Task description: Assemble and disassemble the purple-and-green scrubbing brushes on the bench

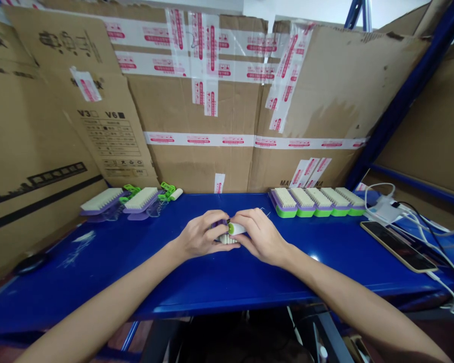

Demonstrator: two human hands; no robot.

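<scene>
At the middle of the blue table my left hand (204,233) is closed around a small scrub brush (228,239). Its cream bristles face down toward me, and a bit of purple shows between the fingers. My right hand (263,236) pinches a white piece with a green end (237,229), pressed against the brush. Fingers hide most of the brush and how the two parts meet. To the left lie two purple brush heads (142,198) with cream bristles, beside green clip-like parts (168,191) and a white-and-green piece (176,194).
A row of several purple-and-green brushes (313,201) stands at the back right, bristles up. Beyond it are a phone (399,246), white cables (419,227) and a charger (384,209). Taped cardboard (204,166) walls the back of the blue table (227,287). A dark object (31,263) lies far left.
</scene>
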